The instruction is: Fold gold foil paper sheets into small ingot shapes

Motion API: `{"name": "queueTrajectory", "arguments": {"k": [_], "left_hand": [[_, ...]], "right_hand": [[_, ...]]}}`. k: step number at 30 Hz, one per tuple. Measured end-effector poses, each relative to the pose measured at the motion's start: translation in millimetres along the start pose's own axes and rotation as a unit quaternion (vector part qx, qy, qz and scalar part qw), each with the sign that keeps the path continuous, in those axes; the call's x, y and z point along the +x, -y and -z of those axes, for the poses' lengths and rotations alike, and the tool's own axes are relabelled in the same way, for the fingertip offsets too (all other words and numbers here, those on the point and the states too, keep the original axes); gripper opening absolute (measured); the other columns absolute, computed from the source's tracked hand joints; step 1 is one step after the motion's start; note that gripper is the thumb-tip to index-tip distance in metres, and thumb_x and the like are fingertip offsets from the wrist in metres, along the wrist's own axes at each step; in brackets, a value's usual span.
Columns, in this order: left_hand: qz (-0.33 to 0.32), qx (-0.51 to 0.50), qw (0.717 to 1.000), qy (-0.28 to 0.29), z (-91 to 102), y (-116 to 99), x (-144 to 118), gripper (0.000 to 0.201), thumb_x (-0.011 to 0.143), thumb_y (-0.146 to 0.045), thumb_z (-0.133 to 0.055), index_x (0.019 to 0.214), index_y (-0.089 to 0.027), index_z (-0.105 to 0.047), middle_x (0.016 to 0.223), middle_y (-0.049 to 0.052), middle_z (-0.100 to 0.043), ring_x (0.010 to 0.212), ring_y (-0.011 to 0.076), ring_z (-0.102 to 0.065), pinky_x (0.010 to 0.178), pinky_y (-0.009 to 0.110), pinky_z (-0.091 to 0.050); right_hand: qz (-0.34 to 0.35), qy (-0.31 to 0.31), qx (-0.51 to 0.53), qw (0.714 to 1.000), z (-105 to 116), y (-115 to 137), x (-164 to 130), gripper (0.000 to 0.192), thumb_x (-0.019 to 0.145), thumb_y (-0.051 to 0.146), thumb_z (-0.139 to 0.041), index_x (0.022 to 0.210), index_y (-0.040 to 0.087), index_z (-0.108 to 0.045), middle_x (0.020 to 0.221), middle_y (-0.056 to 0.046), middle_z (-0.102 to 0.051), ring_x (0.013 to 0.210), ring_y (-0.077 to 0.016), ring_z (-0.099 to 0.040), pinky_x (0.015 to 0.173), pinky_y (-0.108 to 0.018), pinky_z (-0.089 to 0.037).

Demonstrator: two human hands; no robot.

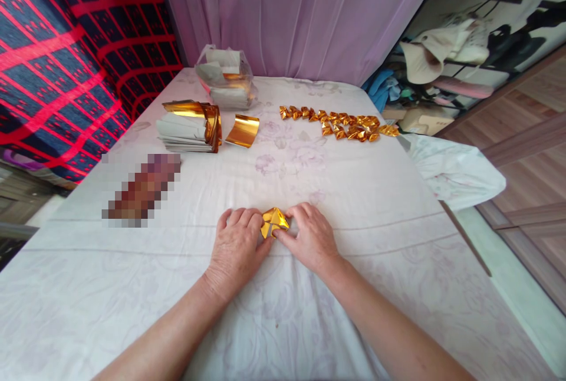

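A small gold foil piece (275,221) is pinched between both hands on the white cloth-covered surface (362,192), near its front edge. The left hand (236,248) is laid knuckles-up beside the foil; its fingers (247,219) are curled almost closed, with the tips pressed on the foil's left edge. The right hand (312,236) is set against the opposite side — its fingers (297,214) are bent close together, with the thumb tucked under the foil's lower right corner. Neither hand is spread open; the foil is gripped lightly from both sides rather than lifted clear, and it is seen resting on or just above the cloth.

The foil is folded into a compact, roughly triangular shape, with its creased point turned away from the person. Its long axis is seen running left to right, between the two hands.

Well beyond the foil, to the right, a row of finished gold folds (340,122) is laid out in a loose line. Beyond the foil to the left, a stack of sheets (188,130) is seen with a curled gold strip (242,130) just beside it, and a clear bag (226,77) is set behind the stack.
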State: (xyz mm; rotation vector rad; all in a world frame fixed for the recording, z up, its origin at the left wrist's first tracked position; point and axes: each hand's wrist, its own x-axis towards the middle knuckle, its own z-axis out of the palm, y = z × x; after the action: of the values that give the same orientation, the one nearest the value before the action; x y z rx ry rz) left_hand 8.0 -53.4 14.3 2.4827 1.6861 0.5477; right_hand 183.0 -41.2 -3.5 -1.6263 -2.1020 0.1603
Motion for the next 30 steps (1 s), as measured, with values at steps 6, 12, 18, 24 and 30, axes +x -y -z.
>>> {"name": "queueTrajectory", "arguments": {"k": [6, 12, 18, 24, 30], "left_hand": [[-0.015, -0.026, 0.999, 0.015, 3.4, 6.4, -2.0, 0.02, 0.082, -0.025, -0.066, 0.1, -0.02, -0.061, 0.11, 0.006, -0.069, 0.102, 0.0265, -0.061, 0.098, 0.049, -0.041], [-0.048, -0.08, 0.994, 0.053, 5.2, 23.5, -3.2, 0.026, 0.08, -0.021, -0.066, 0.106, -0.024, -0.064, 0.121, 0.004, -0.067, 0.112, 0.0254, -0.059, 0.106, 0.051, -0.033], [-0.056, -0.093, 0.994, 0.033, 1.1, 27.1, -0.3, 0.02, 0.083, -0.031, -0.069, 0.101, -0.023, -0.066, 0.114, 0.004, -0.07, 0.106, 0.0248, -0.061, 0.103, 0.049, -0.038], [-0.064, -0.102, 0.992, 0.025, 0.7, 26.8, -0.4, 0.021, 0.082, -0.03, -0.07, 0.101, -0.023, -0.067, 0.113, 0.004, -0.07, 0.104, 0.0246, -0.06, 0.102, 0.049, -0.039], [-0.061, -0.111, 0.991, 0.033, 0.9, 28.1, -1.2, 0.022, 0.081, -0.021, -0.069, 0.102, -0.024, -0.068, 0.113, 0.003, -0.07, 0.105, 0.0237, -0.06, 0.104, 0.051, -0.037]], "right_hand": [[0.046, 0.007, 0.048, 0.998, 2.4, -8.6, -7.9, 0.024, 0.079, 0.026, -0.073, 0.099, 0.02, -0.064, 0.097, -0.005, -0.064, 0.093, -0.0218, -0.06, 0.083, -0.036, -0.048], [0.107, 0.01, 0.052, 0.993, 5.6, -12.2, -15.7, 0.026, 0.085, 0.019, -0.066, 0.111, 0.023, -0.068, 0.105, -0.006, -0.065, 0.095, -0.0215, -0.06, 0.086, -0.038, -0.05], [0.113, 0.013, 0.047, 0.992, 3.3, -11.7, -15.5, 0.024, 0.088, 0.023, -0.064, 0.111, 0.025, -0.069, 0.105, -0.006, -0.066, 0.096, -0.0229, -0.059, 0.086, -0.04, -0.05], [0.108, -0.016, 0.072, 0.991, 0.8, -11.9, -13.7, 0.017, 0.091, 0.022, -0.059, 0.103, 0.023, -0.071, 0.099, -0.006, -0.067, 0.092, -0.0212, -0.06, 0.082, -0.037, -0.05], [0.085, -0.024, 0.082, 0.993, -1.7, -10.2, -10.3, 0.011, 0.087, 0.018, -0.062, 0.095, 0.022, -0.069, 0.093, -0.004, -0.068, 0.087, -0.0197, -0.06, 0.078, -0.034, -0.047]]}}
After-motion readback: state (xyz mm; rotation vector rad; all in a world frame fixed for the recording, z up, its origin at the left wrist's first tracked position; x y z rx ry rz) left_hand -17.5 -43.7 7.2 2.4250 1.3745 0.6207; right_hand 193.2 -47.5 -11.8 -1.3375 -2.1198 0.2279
